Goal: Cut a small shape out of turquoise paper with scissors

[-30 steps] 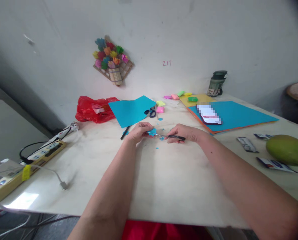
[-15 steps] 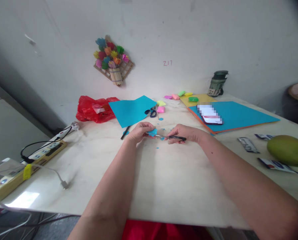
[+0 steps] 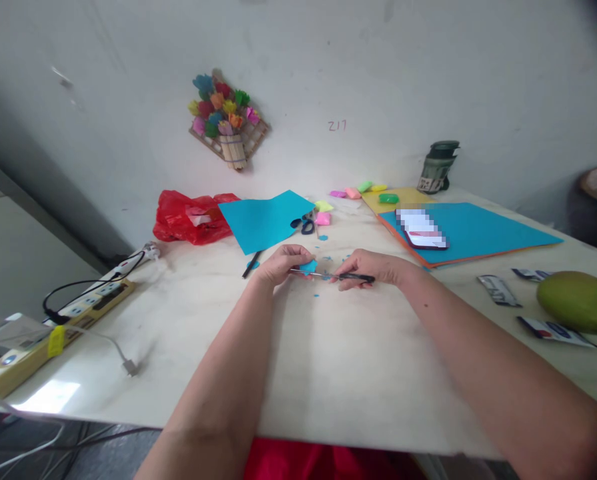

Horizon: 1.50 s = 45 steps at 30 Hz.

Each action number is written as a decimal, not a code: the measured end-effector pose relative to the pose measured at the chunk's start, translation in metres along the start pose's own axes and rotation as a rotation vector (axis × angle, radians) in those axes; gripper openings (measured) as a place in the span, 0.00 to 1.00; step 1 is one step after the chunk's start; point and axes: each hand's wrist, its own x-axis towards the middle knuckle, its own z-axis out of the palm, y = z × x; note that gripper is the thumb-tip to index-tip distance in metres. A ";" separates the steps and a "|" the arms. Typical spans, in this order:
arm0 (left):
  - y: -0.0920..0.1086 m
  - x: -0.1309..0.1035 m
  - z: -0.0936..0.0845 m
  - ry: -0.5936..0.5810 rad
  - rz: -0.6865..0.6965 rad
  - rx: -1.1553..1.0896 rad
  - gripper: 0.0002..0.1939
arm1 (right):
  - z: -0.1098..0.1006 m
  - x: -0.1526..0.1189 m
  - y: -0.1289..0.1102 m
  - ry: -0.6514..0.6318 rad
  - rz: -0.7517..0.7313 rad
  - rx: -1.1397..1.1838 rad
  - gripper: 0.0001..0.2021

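Note:
Between its thumb and fingers my left hand pinches a small piece of blue paper. My right hand grips a pair of scissors by the dark handles, with the blades pointing left. The blades lie at the lower edge of the paper, close to my left fingertips; whether they are closed I cannot tell. Tiny blue scraps are scattered on the table around both hands. Left of my left hand lies a black pen-like stick.
A large blue sheet, a second pair of scissors and a red plastic bag lie behind. Right are stacked sheets with a phone, a mango and sachets. A power strip lies left.
The small blue paper has shifted slightly in my left fingers and shows a more rounded upper edge. Both hands hold nearly the same place.

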 end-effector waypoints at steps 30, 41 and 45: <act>-0.007 0.005 -0.005 0.231 0.118 -0.061 0.13 | -0.011 -0.006 0.000 -0.122 0.076 -0.090 0.28; -0.006 0.011 -0.001 0.526 0.174 -0.247 0.16 | -0.014 -0.001 0.010 0.399 0.262 -0.385 0.21; -0.005 0.015 0.011 0.499 0.186 -0.254 0.16 | 0.000 0.008 0.005 0.484 0.258 -0.568 0.16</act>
